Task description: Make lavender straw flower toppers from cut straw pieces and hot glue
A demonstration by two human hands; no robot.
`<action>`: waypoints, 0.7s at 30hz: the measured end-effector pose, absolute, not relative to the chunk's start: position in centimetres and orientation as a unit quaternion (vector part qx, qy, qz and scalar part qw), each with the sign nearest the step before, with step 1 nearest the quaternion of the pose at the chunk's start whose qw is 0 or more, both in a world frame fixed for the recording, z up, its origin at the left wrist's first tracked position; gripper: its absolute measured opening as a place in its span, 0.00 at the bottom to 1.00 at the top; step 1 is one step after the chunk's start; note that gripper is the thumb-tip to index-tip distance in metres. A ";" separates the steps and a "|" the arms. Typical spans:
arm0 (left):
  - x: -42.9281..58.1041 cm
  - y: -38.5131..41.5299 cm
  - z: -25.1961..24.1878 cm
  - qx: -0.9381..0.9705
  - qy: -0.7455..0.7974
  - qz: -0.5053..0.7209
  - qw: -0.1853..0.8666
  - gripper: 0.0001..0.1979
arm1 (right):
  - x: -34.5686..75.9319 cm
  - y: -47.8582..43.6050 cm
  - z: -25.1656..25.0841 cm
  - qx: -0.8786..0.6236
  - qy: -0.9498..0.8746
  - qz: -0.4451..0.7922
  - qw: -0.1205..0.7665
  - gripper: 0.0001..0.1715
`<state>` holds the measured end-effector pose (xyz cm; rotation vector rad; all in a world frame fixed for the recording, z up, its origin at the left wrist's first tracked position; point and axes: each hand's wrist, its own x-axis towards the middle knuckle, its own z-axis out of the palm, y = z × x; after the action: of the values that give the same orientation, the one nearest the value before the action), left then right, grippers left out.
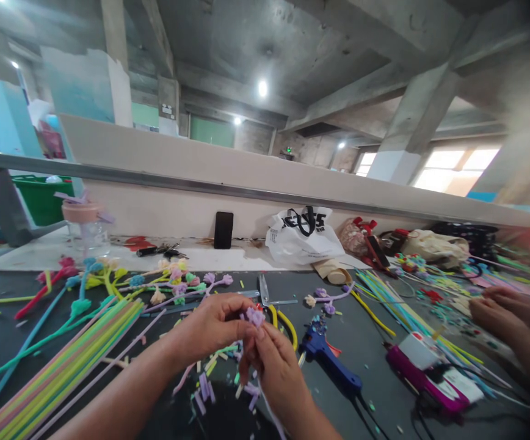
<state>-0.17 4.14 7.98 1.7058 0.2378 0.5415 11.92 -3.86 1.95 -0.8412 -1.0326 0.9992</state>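
My left hand and my right hand meet over the dark table, both pinched on a small purple pipe-cleaner flower. A pale purple stem runs down from it past my right wrist. Cut purple and green pipe-cleaner bits lie just below my hands. A blue glue gun rests right of my right hand. Scissors with yellow handles lie just behind the flower.
A bundle of coloured pipe cleaners lies at left, finished flower stems behind it. A jar with a pink lid, a phone and a white bag stand by the wall. Another person's hands work at right near a magenta glue gun.
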 end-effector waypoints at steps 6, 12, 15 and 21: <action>0.1 5.2 7.3 0.716 0.210 0.333 0.577 0.19 | 12.1 -3.6 3.8 -0.273 -0.303 0.535 0.740 0.16; -0.1 5.2 7.8 0.717 0.238 0.350 0.553 0.17 | 13.5 -4.1 4.7 -0.186 -0.269 0.639 0.696 0.16; -0.2 4.2 8.5 0.737 0.239 0.339 0.533 0.13 | 13.8 -4.5 4.8 -0.164 -0.318 0.649 0.672 0.18; -0.4 2.5 10.3 0.771 0.192 0.343 0.501 0.06 | 14.2 -4.6 4.2 -0.182 -0.399 0.615 0.655 0.18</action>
<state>-0.36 2.53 10.26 1.8651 0.4642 0.8286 14.21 -4.65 4.15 -0.4119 -0.9047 1.3940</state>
